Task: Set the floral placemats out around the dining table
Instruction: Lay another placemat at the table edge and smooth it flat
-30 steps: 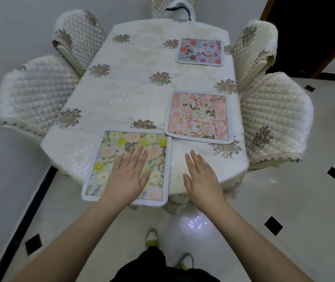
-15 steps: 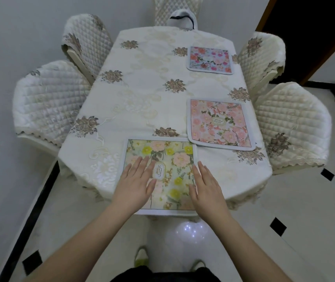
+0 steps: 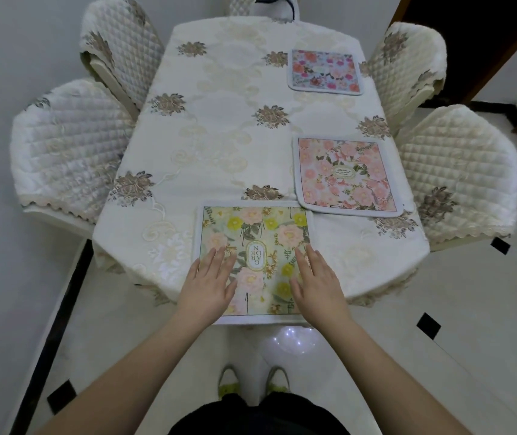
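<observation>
A yellow-and-pink floral placemat (image 3: 260, 233) lies at the near end of the dining table (image 3: 219, 136), its near edge hanging past the table's rim. My left hand (image 3: 208, 284) rests flat on its left part and my right hand (image 3: 315, 282) rests flat on its right edge, fingers straight. A pink floral placemat (image 3: 346, 175) lies at the right side, its corner overlapping the yellow one. A blue-and-red floral placemat (image 3: 324, 72) lies farther back on the right.
Quilted cream chairs stand around the table: two on the left (image 3: 66, 146), two on the right (image 3: 458, 174), one at the far end (image 3: 241, 4). The table's left half is bare cloth. My shoes (image 3: 254, 383) stand on tiled floor below.
The yellow placemat has shifted right toward the middle of the near end. My right hand moved from the bare cloth onto the mat's right edge; my left hand stayed on it.
</observation>
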A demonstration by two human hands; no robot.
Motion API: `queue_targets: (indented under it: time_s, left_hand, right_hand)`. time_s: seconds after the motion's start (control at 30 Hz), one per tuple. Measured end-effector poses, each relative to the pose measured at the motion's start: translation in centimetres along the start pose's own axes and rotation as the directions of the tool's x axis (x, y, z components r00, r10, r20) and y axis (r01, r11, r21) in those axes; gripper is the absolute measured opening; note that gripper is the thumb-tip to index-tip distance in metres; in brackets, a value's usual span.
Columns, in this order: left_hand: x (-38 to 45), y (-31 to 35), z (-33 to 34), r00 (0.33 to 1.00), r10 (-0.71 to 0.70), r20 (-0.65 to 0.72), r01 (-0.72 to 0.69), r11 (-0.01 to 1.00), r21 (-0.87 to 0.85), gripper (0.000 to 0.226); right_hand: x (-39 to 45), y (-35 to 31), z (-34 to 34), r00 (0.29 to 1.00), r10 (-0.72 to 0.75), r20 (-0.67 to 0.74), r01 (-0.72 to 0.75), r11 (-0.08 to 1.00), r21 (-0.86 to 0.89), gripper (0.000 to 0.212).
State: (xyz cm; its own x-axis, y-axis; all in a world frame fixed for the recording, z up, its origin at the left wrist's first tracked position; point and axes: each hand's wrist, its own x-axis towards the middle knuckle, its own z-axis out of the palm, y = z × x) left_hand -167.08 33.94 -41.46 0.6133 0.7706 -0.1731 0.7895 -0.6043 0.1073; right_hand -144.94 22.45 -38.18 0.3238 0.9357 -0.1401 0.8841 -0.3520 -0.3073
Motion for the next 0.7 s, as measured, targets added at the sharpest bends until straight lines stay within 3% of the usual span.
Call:
queue_targets:
  time_s: [0.23, 0.4, 0.7]
  left_hand:
    - [-0.2, -0.1, 1.6, 0.992, -0.122, 0.01, 0.122, 0.992, -0.038, 0.065]
    - [0.2, -0.9, 2.0, 0.924, -0.376, 0.071, 0.382, 0.899, -0.213, 0.074]
    - [0.4, -1.0, 1.2, 0.914, -0.393, 0.096, 0.399, 0.833, -0.384, 0.065]
  right_hand:
    - [1.3, 1.7, 1.1, 0.991, 0.066, 0.114, -0.067, 0.998, 0.007, 0.065]
    - [2.0, 2.2, 1.5, 0.979, 0.101, 0.176, -0.104, 0.995, 0.006, 0.064]
    - [2.6, 2.5, 1.0, 0.947, 0.215, 0.239, -0.254, 0.957, 0.144, 0.066]
